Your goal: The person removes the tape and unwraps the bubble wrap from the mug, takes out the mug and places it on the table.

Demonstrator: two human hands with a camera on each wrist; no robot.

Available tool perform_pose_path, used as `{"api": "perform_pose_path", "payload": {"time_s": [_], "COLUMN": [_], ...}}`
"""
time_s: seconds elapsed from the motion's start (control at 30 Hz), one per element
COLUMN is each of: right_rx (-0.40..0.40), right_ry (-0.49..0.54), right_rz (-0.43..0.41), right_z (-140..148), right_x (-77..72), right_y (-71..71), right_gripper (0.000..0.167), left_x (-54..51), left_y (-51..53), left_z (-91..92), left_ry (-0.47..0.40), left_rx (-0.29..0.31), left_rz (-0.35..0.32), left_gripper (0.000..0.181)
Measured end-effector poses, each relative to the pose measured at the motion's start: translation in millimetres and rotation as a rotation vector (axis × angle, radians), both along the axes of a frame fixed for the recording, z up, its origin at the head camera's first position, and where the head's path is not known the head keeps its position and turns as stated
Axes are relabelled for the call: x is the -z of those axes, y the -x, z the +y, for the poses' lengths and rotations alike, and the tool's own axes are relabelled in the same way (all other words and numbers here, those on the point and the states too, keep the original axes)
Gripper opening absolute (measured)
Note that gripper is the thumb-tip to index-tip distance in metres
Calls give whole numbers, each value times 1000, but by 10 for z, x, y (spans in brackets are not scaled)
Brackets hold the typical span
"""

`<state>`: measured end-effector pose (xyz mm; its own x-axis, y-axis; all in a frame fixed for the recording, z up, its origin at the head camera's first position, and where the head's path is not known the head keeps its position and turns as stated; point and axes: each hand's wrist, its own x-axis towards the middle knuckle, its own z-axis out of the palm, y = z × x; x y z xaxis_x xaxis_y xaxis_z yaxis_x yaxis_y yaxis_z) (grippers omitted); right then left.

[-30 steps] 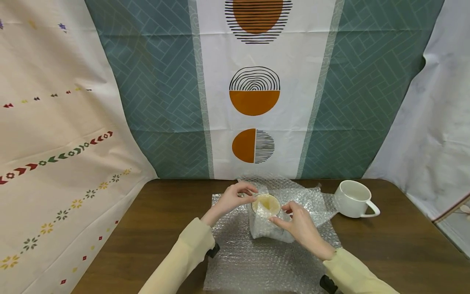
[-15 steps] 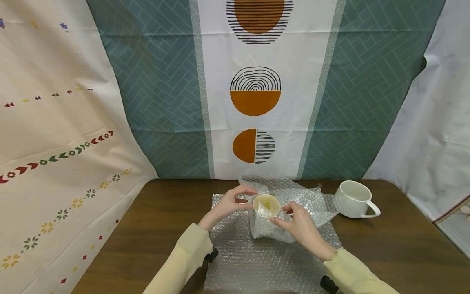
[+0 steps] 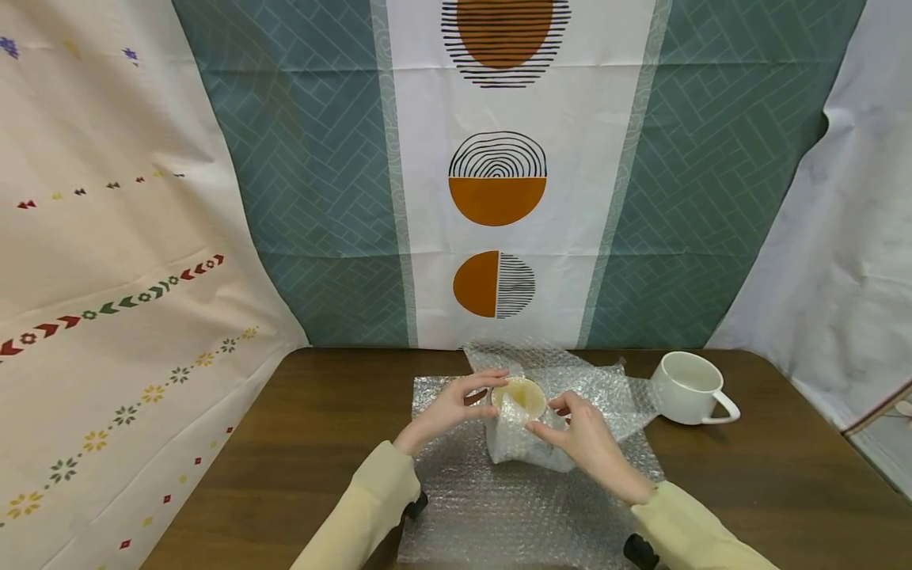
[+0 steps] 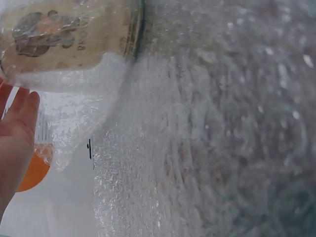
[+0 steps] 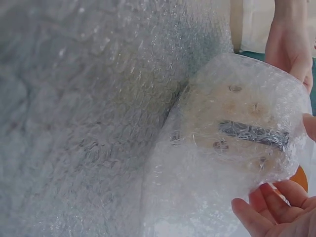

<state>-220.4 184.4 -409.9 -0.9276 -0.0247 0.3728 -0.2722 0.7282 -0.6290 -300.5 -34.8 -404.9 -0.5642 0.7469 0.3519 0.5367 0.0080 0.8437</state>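
Note:
A cream cup [image 3: 514,389] stands mouth up, wrapped around in bubble wrap [image 3: 523,445], on a flat sheet of the same wrap. Through the film, the left wrist view shows a printed figure and lettering on the cup [image 4: 94,37]. My left hand [image 3: 450,408] is at the cup's left side, fingers stretched over the rim and thumb lower, with a gap between. On the right, my right hand [image 3: 587,443] pinches the wrap near the rim between thumb and fingers. In the right wrist view the right fingertips [image 5: 266,195] touch the wrap's edge.
A white mug [image 3: 685,388] with its handle to the right stands at the back right, touched by a loose flap of wrap. The bubble wrap sheet [image 3: 527,514] covers the middle of the brown wooden table [image 3: 299,443]. Patterned cloths hang behind and beside it.
My left hand's thumb and fingers have spread apart, the fingers reaching farther over the rim. My right hand stays at the wrap. Cup and mug stay put.

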Motion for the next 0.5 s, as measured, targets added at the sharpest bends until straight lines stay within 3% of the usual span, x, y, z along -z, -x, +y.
{"api": "perform_pose_path", "payload": {"time_s": [0.27, 0.5], "right_rx": [-28, -48], "right_ry": [56, 112], "right_rz": [-70, -129], "right_z": [27, 94], "right_x": [-37, -96], "right_y": [3, 57], "right_gripper": [42, 25], "left_x": [-10, -22], "left_y": [-4, -22], "left_z": [13, 7], "left_ry": [1, -7], "left_rx": [-16, -19], "left_rz": [-38, -41], "left_gripper": [44, 43]}}
